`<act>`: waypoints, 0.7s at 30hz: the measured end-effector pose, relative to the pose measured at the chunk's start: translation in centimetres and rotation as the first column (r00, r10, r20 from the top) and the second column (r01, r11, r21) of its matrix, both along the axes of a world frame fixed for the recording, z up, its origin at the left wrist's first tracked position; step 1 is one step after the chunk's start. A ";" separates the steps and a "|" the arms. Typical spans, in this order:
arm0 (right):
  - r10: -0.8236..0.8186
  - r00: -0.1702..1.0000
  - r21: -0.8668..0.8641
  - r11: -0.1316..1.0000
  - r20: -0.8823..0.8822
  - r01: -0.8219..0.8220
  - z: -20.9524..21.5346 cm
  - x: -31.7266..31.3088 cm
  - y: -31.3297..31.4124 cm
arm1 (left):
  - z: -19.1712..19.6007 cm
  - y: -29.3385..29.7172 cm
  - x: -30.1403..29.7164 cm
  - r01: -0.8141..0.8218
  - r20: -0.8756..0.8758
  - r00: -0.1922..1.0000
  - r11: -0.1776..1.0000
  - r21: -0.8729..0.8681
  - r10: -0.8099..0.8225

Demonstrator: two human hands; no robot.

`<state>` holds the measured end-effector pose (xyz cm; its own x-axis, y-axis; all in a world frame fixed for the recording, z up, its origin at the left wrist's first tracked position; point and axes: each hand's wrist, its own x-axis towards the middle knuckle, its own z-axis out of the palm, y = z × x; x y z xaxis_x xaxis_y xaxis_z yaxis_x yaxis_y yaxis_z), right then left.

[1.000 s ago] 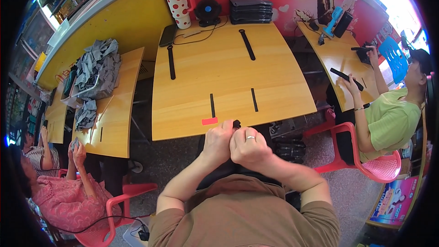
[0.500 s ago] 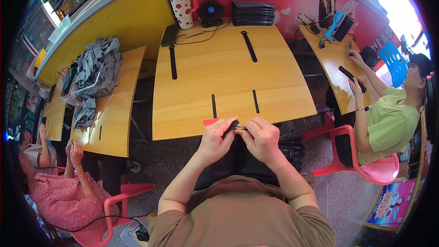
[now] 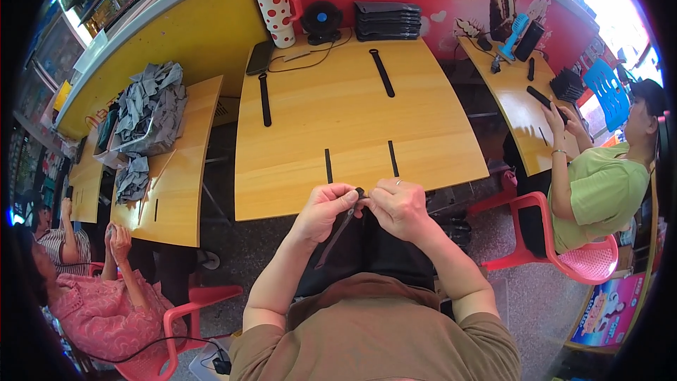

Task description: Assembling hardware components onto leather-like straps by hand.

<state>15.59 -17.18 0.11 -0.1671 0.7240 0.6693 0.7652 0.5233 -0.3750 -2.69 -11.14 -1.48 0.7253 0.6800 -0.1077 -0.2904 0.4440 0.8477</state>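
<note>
beside the table (image 3: 310,116), your left hand (image 3: 326,213) pinches the dark strap (image 3: 339,236), slanting toward you; right hand (image 3: 400,210) has unclear grip.

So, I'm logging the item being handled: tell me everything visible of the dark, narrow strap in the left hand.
The dark, narrow strap looks thin and flexible, greyish along its length, with what appears to be a blacker top end between the hands. The left hand pinches it near the top; the right hand is curled close by, contact unclear. It slants down toward lower left, over the dark trousers. Its material can't be told.
</note>
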 end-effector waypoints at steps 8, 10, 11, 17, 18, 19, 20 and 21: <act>-0.211 0.960 0.206 0.963 0.186 0.172 -2.0 -2.8 -1.3 | -0.9 0.7 1.0 -0.201 0.111 0.969 0.967 -0.157 0.219; -0.162 0.983 0.136 0.979 0.083 0.150 -2.7 -2.6 -1.2 | -0.9 1.1 0.9 -0.227 0.116 0.963 0.964 -0.137 0.243; -0.158 0.984 0.135 0.980 0.085 0.146 -2.3 -2.2 -1.2 | -1.0 1.2 0.9 -0.244 0.086 0.965 0.967 -0.073 0.249; -0.035 0.990 0.001 0.999 -0.134 0.036 0.6 -0.1 0.0 | 0.0 0.6 0.7 -0.167 0.005 0.986 0.985 0.049 0.167; -0.005 0.995 0.011 1.000 -0.104 0.006 1.1 -0.1 0.2 | 0.0 0.4 0.7 -0.150 -0.014 0.988 0.987 0.066 0.151; -0.004 0.995 0.015 1.000 -0.103 0.006 1.4 -0.1 0.3 | 0.0 0.2 0.8 -0.150 -0.012 0.988 0.986 0.070 0.151; 0.059 0.998 0.044 0.997 0.010 -0.060 1.7 -0.1 0.5 | 0.0 0.0 1.0 -0.149 0.005 0.989 0.986 0.077 0.149; 0.118 0.985 0.065 0.990 0.124 -0.127 1.9 -0.1 0.6 | 0.0 -0.1 1.0 -0.148 0.022 0.989 0.985 0.084 0.146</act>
